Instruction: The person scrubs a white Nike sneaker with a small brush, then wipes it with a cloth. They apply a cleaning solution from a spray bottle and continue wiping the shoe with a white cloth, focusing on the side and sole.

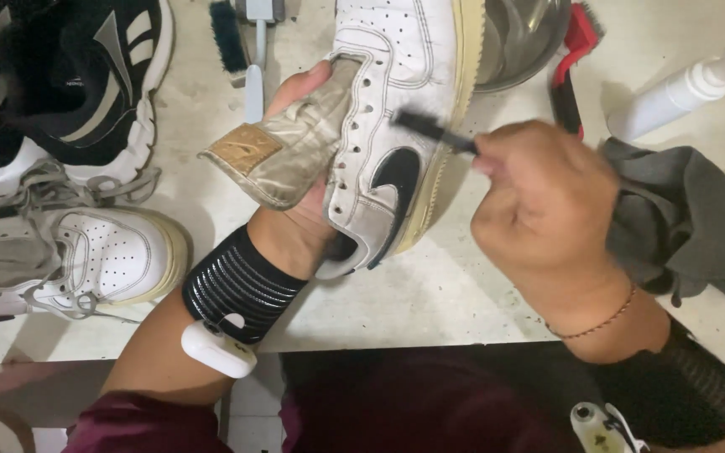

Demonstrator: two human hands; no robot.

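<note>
the left hand [299, 214] is pushed inside a white sneaker [396, 126] with a black side mark, its fingers hidden in the shoe so their spread cannot be told, though the hand plainly carries the shoe and tilts its side toward the camera; the thumb shows at the opening beside the pulled-out, dirty beige tongue [283, 151]. the sneaker is held above the pale worktop [430, 294], in the middle of the scene, toe pointing to the far side. the right hand [543, 197] sits just right of the shoe, fingers curled together and clamped on the thin handle of a small dark brush [434, 130], whose bristled end touches the shoe's side near the yellowed sole edge. both wrists wear black ribbed bands with white devices attached. just right of the right hand lies a crumpled grey cloth [690, 226], and far right a white pump bottle [677, 92] lies on its side. on the far side sit a metal bowl [522, 38], a red-handled brush [572, 59] and a blue brush [249, 42]. to the left rest another white sneaker [115, 252] with loose laces and a black and white sneaker [86, 75].
</note>
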